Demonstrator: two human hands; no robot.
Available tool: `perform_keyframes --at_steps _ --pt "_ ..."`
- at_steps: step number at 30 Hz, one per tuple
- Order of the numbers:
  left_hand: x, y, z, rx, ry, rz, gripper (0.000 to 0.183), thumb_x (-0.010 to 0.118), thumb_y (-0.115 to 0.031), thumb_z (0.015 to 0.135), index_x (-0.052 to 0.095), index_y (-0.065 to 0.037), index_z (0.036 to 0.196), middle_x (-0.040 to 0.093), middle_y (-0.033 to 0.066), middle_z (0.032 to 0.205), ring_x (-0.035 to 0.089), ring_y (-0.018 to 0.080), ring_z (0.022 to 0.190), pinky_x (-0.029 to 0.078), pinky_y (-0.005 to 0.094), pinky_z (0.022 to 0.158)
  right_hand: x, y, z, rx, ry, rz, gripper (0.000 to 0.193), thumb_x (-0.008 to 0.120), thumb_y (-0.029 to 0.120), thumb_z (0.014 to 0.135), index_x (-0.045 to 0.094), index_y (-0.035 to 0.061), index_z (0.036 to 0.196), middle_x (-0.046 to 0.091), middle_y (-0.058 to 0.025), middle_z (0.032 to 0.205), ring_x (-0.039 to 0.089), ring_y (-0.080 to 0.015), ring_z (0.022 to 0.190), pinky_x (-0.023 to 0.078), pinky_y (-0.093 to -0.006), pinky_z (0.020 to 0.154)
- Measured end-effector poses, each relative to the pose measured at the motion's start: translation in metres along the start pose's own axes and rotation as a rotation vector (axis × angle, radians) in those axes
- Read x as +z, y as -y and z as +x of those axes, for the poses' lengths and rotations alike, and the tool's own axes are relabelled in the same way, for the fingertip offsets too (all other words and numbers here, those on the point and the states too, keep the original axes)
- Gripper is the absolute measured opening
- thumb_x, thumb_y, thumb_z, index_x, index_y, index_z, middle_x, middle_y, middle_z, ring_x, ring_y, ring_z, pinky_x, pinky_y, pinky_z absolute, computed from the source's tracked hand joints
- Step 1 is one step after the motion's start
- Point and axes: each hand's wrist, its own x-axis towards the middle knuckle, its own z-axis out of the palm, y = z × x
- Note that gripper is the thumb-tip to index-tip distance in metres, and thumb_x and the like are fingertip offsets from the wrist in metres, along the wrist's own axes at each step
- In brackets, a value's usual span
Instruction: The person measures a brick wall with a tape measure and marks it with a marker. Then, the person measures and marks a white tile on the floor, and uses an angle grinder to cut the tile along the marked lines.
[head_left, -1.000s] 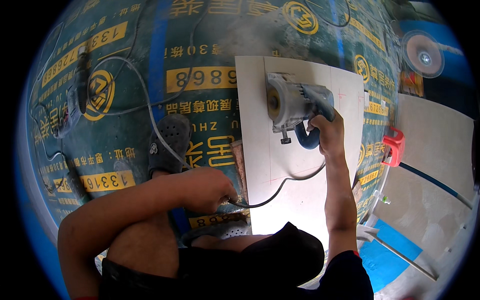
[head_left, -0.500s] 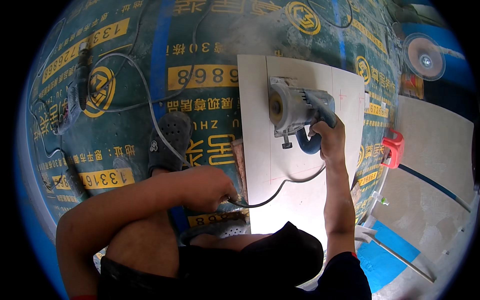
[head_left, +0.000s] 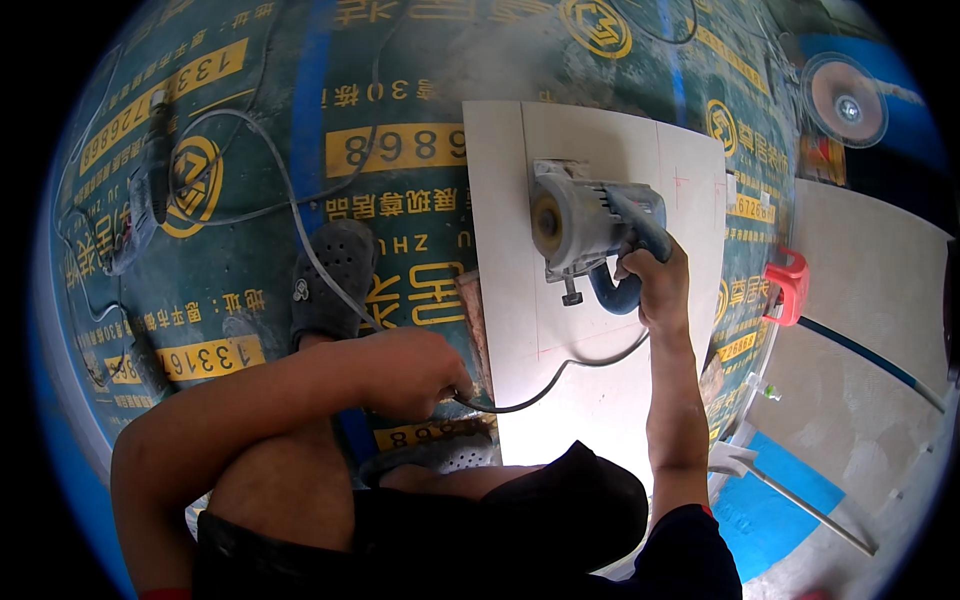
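Note:
A handheld tile saw [head_left: 585, 225] with a round blade under a grey guard rests on a large pale tile [head_left: 600, 375]. Its base sits along a dark straight line that runs down the tile's left part. My right hand [head_left: 658, 283] is closed around the saw's dark blue handle. From the saw a black power cord [head_left: 540, 393] loops over the tile to my left hand [head_left: 420, 375], whose fingers are closed on it at the tile's left edge. Red marks show on the tile's right part. The blade's lower edge is hidden.
Green printed floor covering [head_left: 230, 290] surrounds the tile. My clog [head_left: 335, 275] stands left of it. A grey cable [head_left: 275, 150] and another power tool [head_left: 145, 200] lie farther left. To the right are a red plastic stool [head_left: 787, 287], a clear-rimmed disc [head_left: 845, 105] and a long-handled tool [head_left: 810, 510].
The saw has slid slightly toward me along the dark line. Dust hangs thicker beyond the tile's far edge. Both hands keep their holds, and the view has shifted a little.

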Motion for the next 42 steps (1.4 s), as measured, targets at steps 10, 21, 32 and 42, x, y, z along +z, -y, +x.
perform_keyframes --at_steps 10,21,32,42 --pt "0.002 0.001 0.001 -0.005 0.004 -0.013 0.044 0.060 0.002 0.084 0.072 -0.008 0.125 0.074 0.0170 0.106 0.070 0.0316 0.096 0.054 0.0404 0.084 -0.002 -0.005 -0.005 -0.009 0.013 -0.016 0.016 0.054 0.000 0.070 0.061 -0.0031 0.085 0.058 -0.0074 0.071 0.055 -0.0153 0.061 0.048 -0.0267 0.059" --pt "0.002 0.004 -0.004 -0.011 -0.009 -0.034 0.041 0.060 0.000 0.084 0.074 -0.008 0.122 0.074 0.0174 0.105 0.070 0.0323 0.095 0.054 0.0413 0.083 -0.001 -0.012 -0.012 -0.005 0.003 -0.029 0.017 0.055 0.002 0.072 0.061 -0.0027 0.087 0.059 -0.0046 0.071 0.055 -0.0132 0.064 0.046 -0.0260 0.064" --pt "0.003 0.005 -0.006 -0.017 -0.006 -0.050 0.038 0.060 -0.001 0.087 0.074 -0.008 0.122 0.074 0.0176 0.107 0.070 0.0325 0.096 0.053 0.0417 0.086 -0.006 -0.020 -0.017 0.000 0.024 -0.031 0.018 0.055 0.001 0.072 0.061 -0.0035 0.087 0.059 -0.0053 0.071 0.055 -0.0133 0.064 0.046 -0.0266 0.064" --pt "0.001 0.003 -0.005 -0.012 0.001 -0.037 0.036 0.060 -0.003 0.090 0.073 -0.008 0.123 0.074 0.0165 0.111 0.070 0.0319 0.099 0.054 0.0416 0.087 -0.009 -0.019 -0.027 0.006 0.022 -0.037 0.018 0.055 0.001 0.072 0.061 -0.0040 0.088 0.058 -0.0047 0.072 0.054 -0.0128 0.064 0.046 -0.0268 0.063"
